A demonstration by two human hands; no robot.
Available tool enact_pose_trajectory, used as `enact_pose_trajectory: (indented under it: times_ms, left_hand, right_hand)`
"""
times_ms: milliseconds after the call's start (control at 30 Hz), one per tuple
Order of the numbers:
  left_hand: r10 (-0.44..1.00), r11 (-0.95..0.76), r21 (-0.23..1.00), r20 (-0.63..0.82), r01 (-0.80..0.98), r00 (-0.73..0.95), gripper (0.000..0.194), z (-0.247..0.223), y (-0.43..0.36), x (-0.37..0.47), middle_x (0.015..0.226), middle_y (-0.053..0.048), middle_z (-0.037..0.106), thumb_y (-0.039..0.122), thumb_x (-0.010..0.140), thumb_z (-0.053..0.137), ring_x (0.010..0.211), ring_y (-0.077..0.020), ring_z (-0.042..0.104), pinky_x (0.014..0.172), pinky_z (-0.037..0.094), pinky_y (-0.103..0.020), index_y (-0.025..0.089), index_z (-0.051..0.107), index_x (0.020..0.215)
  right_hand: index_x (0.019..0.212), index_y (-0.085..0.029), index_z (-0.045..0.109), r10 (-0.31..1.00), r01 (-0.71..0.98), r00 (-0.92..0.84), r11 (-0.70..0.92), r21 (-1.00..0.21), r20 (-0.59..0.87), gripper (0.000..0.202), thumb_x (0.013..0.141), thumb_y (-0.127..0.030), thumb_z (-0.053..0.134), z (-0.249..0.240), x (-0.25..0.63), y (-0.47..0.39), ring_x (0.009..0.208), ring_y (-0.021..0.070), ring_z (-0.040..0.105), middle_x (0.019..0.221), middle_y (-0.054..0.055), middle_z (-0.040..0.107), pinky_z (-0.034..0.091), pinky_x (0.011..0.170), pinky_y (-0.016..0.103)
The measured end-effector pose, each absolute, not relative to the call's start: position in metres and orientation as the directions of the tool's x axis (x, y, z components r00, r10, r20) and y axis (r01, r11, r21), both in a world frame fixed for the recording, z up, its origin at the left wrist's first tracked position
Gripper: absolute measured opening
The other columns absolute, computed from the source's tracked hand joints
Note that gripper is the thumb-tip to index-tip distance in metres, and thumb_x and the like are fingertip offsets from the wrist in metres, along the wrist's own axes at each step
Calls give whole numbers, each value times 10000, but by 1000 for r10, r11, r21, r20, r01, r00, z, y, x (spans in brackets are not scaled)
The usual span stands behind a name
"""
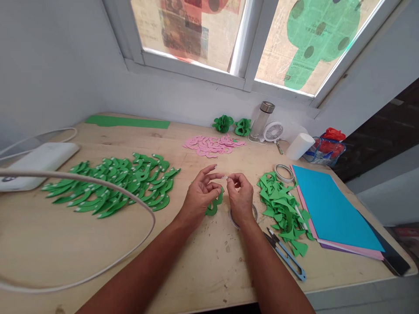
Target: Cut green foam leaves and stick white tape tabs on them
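My left hand [200, 192] is closed on a curvy green paper cutout [212, 210], which hangs below the thumb and partly hides behind the hand. My right hand [241, 195] pinches a tiny whitish bit, apparently tape [224, 177], between thumb and index finger, close to the left fingertips. Under the right wrist lies a roll of tape [233, 221], partly covered. To the left spreads a big pile of green paper cutouts [114, 185], many with white tabs on them. Green paper scraps [281, 207] are heaped to the right, with blue-handled thread snips [290, 259] nearby.
Pink cutouts [212, 146] and two green paper balls [223, 124] sit towards the wall, beside a glass bottle [262, 120] and small fan [273, 131]. Coloured sheets [334, 205] and another tape roll [284, 173] lie right. A white cable [131, 192] loops across the left.
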State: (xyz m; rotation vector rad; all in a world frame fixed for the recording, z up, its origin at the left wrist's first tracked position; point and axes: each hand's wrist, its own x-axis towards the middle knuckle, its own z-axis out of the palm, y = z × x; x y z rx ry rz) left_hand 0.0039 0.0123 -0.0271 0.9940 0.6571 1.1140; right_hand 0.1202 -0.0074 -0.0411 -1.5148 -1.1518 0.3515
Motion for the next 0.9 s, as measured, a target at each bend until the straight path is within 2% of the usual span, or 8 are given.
enact_pose_trajectory:
  times_ms: [233, 500, 900]
  left_hand:
    - [990, 16, 926, 39, -377, 139, 608, -26, 13, 3, 1039, -33, 571, 116, 620, 676, 662, -66, 583, 632, 465, -217, 213, 493, 1191]
    - [995, -97, 941, 104, -323, 3, 518, -22, 9, 2, 1001, -26, 567, 141, 647, 664, 689, -83, 601, 652, 502, -231, 213, 532, 1142]
    - [995, -93, 961, 94, -262, -9, 467, -25, 10, 0, 980, -29, 589, 171, 660, 664, 723, -111, 637, 695, 523, -258, 201, 569, 1116]
  right_hand:
    - [770, -181, 597, 836, 216, 486, 169, -962, 256, 120, 757, -294, 559, -40, 115, -8, 640, 134, 520, 708, -9, 600, 417, 620, 256]
    - [752, -185, 621, 895, 259, 374, 150, -954, 242, 112, 749, -283, 565, -36, 103, -13, 707, 154, 554, 754, 13, 640, 428, 668, 278]
    - [760, -187, 634, 883, 296, 395, 140, -945, 255, 121, 754, -288, 568, -39, 103, -12, 741, 164, 579, 786, 21, 661, 431, 676, 284]
